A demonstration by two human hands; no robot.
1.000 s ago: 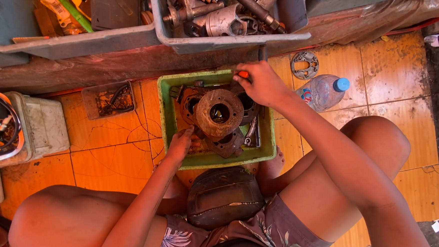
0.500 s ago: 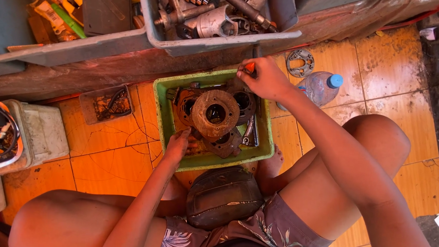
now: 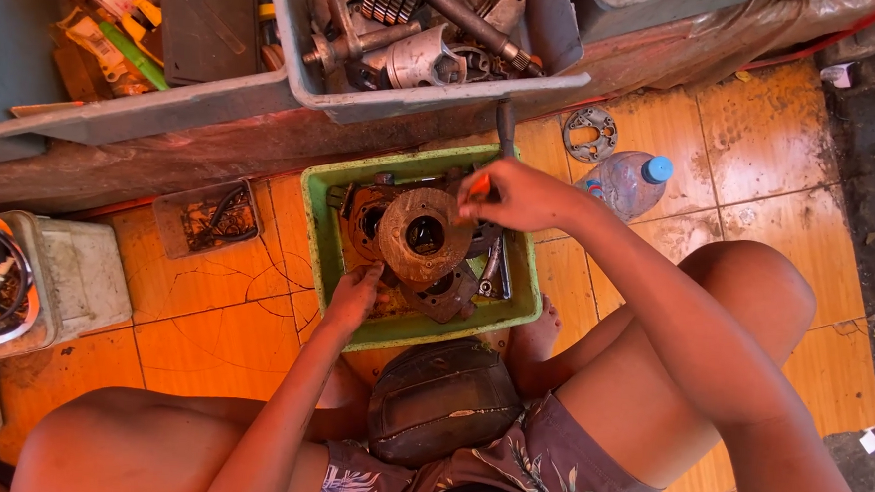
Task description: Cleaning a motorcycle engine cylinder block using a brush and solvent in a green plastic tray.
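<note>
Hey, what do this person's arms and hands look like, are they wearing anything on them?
Both arms are bare from the shoulder down: no sleeves show. The left hand and right hand wear no gloves, and no rings, watch or bands can be seen on the wrists. The only clothing in view is a pair of brownish shorts with a pale leaf print, below the arms.

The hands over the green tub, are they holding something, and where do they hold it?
The right hand grips a tool by its orange handle. The left hand rests on the round metal part's lower edge in the green tub.
</note>
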